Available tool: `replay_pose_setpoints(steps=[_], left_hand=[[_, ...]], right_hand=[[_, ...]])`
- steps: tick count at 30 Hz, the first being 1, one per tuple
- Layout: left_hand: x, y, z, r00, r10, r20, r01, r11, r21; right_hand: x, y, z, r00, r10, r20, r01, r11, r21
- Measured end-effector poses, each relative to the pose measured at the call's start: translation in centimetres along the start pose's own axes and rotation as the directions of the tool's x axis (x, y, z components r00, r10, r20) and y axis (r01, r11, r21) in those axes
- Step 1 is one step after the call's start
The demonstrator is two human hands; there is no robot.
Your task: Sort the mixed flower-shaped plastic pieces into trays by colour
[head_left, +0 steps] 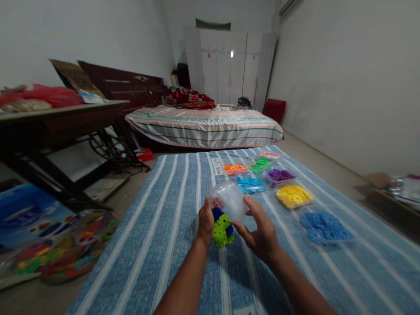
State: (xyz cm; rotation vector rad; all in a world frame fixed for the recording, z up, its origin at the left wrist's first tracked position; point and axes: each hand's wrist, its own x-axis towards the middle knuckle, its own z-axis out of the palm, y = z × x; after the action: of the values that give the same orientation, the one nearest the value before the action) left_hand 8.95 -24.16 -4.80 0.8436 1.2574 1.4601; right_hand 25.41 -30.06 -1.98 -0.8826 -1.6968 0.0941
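Tilted above the striped cloth is a clear, frosted-looking plastic container [231, 199]. My left hand [206, 222] is closed at its left side, fingertips partly hidden behind it. With thumb and fingers, my right hand [260, 229] grips the container's right edge. Just under the container, between my hands, are lime-green notched discs [223, 232] and dark blue discs [217, 214]. Whether these discs are joined together or touch my left hand, I cannot tell.
Right of my hands, clear tubs hold blue discs [326, 227], yellow discs [293, 196], purple discs [280, 175], light-blue discs [250, 183], green discs [260, 165] and orange discs [234, 169]. A sewing-machine table [49, 114] stands left; a bed [203, 129] lies beyond.
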Motion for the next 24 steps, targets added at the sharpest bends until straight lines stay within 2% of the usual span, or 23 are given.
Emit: replay_pose_setpoints(steps=[3, 6, 8, 10, 12, 15, 18, 21, 24], left_hand=[[0.2, -0.3, -0.1, 1.0, -0.003, 0.023, 0.003, 1.0, 0.012], [0.2, -0.5, -0.2, 0.998, 0.044, 0.036, -0.046, 0.996, 0.072], [0.2, -0.7, -0.2, 0.993, 0.107, 0.05, -0.113, 0.985, 0.133], [0.3, -0.9, -0.2, 0.987, 0.149, 0.065, -0.158, 0.972, 0.172], [0.3, -1.1, -0.2, 0.987, 0.142, 0.071, -0.152, 0.976, 0.159], [0.3, -1.1, -0.2, 0.993, 0.097, 0.061, -0.103, 0.989, 0.105], [0.3, -1.1, -0.3, 0.987, 0.13, 0.092, -0.143, 0.976, 0.162], [0.5, -1.4, -0.5, 0.968, 0.193, 0.159, -0.229, 0.939, 0.255], [0.9, -1.7, -0.5, 0.965, 0.189, 0.18, -0.234, 0.931, 0.28]], right_hand=[[0.5, 0.4, 0.0, 0.991, 0.12, -0.053, -0.118, 0.992, 0.039], [1.4, 1.1, 0.6, 0.956, 0.279, -0.094, -0.26, 0.95, 0.172], [2.5, 1.5, 1.4, 0.895, 0.433, -0.111, -0.38, 0.868, 0.319], [4.0, 2.1, 2.6, 0.802, 0.587, -0.107, -0.478, 0.74, 0.473], [5.5, 2.8, 3.9, 0.718, 0.691, -0.081, -0.527, 0.616, 0.585], [7.4, 3.8, 6.3, 0.639, 0.769, -0.001, -0.571, 0.475, 0.669], [8.2, 4.7, 9.0, 0.582, 0.807, 0.097, -0.657, 0.396, 0.642], [8.5, 5.3, 11.6, 0.564, 0.811, 0.153, -0.725, 0.398, 0.562], [8.8, 5.6, 13.8, 0.625, 0.762, 0.17, -0.725, 0.486, 0.487]])
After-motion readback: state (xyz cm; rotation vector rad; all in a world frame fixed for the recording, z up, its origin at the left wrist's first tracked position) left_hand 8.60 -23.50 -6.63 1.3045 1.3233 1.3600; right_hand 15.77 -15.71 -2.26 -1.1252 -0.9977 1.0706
